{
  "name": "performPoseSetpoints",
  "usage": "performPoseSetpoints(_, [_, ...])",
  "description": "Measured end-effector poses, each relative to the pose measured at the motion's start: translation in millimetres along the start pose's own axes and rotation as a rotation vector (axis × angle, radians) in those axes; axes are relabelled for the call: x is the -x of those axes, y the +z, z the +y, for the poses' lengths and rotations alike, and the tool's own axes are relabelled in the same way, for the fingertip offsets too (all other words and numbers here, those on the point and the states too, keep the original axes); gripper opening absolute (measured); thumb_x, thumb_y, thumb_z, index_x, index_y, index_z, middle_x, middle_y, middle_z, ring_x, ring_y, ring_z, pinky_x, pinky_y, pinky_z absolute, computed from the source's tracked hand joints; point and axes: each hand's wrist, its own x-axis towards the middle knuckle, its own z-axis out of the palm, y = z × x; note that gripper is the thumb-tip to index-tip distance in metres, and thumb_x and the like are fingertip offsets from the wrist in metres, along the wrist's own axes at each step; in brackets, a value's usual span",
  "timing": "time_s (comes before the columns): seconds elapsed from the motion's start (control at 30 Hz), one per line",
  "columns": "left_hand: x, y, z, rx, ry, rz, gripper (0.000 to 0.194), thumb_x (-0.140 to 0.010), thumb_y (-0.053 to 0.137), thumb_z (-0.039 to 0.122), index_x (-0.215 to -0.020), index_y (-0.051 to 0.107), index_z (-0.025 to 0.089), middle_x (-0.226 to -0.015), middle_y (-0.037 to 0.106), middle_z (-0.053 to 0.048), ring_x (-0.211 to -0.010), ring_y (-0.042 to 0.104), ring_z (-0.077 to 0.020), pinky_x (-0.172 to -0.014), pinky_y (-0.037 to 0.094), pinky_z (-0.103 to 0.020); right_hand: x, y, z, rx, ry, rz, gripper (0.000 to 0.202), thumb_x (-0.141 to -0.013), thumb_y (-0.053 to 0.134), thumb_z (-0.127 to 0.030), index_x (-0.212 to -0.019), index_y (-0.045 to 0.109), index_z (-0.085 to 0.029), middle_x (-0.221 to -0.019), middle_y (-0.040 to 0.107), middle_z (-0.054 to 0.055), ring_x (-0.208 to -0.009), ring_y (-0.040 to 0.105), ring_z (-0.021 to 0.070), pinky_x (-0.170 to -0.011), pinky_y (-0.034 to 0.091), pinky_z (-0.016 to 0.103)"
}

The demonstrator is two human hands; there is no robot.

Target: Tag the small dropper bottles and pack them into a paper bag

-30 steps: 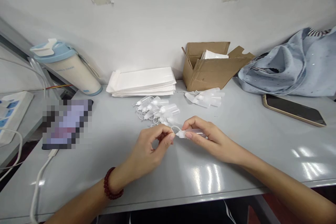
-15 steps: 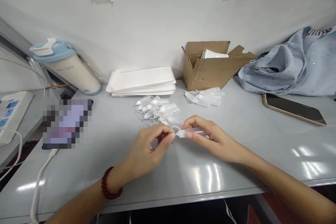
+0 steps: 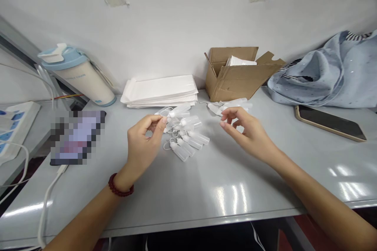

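Note:
My left hand [image 3: 145, 137] pinches the nozzle end of a small translucent dropper bottle [image 3: 180, 109]. That bottle points up and to the right over a pile of similar dropper bottles [image 3: 180, 152], several of them with thin looped cap tethers. My right hand [image 3: 247, 131] is open, its thumb and fingers apart with nothing between them. Just beyond its fingertips lies a smaller group of dropper bottles [image 3: 214, 108], partly hidden by the hand.
Behind the pile lies a stack of white envelopes [image 3: 160, 88]. An open cardboard box [image 3: 235, 82] stands against the wall, white packets inside. To the right are a blue cloth bag [image 3: 326, 74] and a phone [image 3: 331, 122]; to the left, a tumbler [image 3: 81, 76] and a blurred-out phone [image 3: 78, 137] with a cable.
My left hand has carried the bottle up and left over the pile. My right hand has let go of the bottle and moved toward the smaller group.

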Motion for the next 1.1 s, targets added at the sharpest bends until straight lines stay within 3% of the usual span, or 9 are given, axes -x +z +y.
performPoseSetpoints(0.2, [-3,7.7,-19,-0.141,0.232,-0.045,0.01,-0.085,0.055,0.021,-0.082,0.064,0.017,-0.072,0.063,-0.001,-0.066,0.055,-0.0129,-0.063,0.045,-0.026,-10,0,27,0.388,-0.241,0.067,0.026,-0.09,0.047,-0.028,-0.113,0.052,-0.015,-0.111,0.057,0.016,-0.104,0.053,0.0272,-0.084,0.046,0.042])
performPoseSetpoints(0.4, [1,10.5,-16,-0.178,0.148,-0.082,0.02,-0.081,0.058,0.018,-0.1,0.06,0.017,-0.081,0.064,-0.001,-0.075,0.058,-0.0154,-0.063,0.048,-0.027,-14,6,41,0.619,-0.305,-0.062,0.037,-0.093,0.043,-0.033,-0.126,0.047,-0.015,-0.133,0.048,0.019,-0.12,0.045,0.0304,-0.091,0.042,0.046])
performPoseSetpoints(0.53, [2,10.0,-12,-0.183,0.119,-0.1,0.021,-0.082,0.056,0.02,-0.103,0.058,0.017,-0.083,0.064,-0.002,-0.079,0.059,-0.0162,-0.065,0.049,-0.027,-15,17,45,0.804,-0.319,-0.042,0.037,-0.094,0.042,-0.041,-0.124,0.053,-0.022,-0.136,0.047,0.016,-0.126,0.038,0.0357,-0.094,0.033,0.056])
performPoseSetpoints(0.7, [3,10.0,-10,-0.181,0.105,-0.096,0.021,-0.083,0.054,0.021,-0.103,0.058,0.017,-0.083,0.064,-0.002,-0.078,0.058,-0.0158,-0.067,0.049,-0.028,-19,29,49,0.902,-0.355,-0.037,0.033,-0.095,0.039,-0.039,-0.115,0.06,-0.023,-0.129,0.053,0.015,-0.126,0.037,0.0367,-0.098,0.022,0.062])
performPoseSetpoints(0.87, [4,10.3,-9,-0.181,0.069,-0.111,0.021,-0.083,0.053,0.021,-0.103,0.058,0.018,-0.082,0.064,-0.002,-0.078,0.058,-0.0163,-0.061,0.048,-0.026,-19,31,52,0.911,-0.377,0.002,0.027,-0.095,0.042,-0.031,-0.109,0.062,-0.02,-0.119,0.06,0.014,-0.12,0.043,0.0344,-0.097,0.022,0.061])
performPoseSetpoints(1.1, [4,10.0,-9,-0.204,0.087,-0.062,0.021,-0.083,0.053,0.02,-0.103,0.06,0.018,-0.084,0.064,-0.003,-0.083,0.057,-0.0181,-0.059,0.047,-0.025,-16,20,39,0.783,-0.478,0.257,0.018,-0.091,0.047,-0.015,-0.093,0.064,-0.02,-0.092,0.065,0.009,-0.094,0.058,0.0218,-0.096,0.028,0.05])
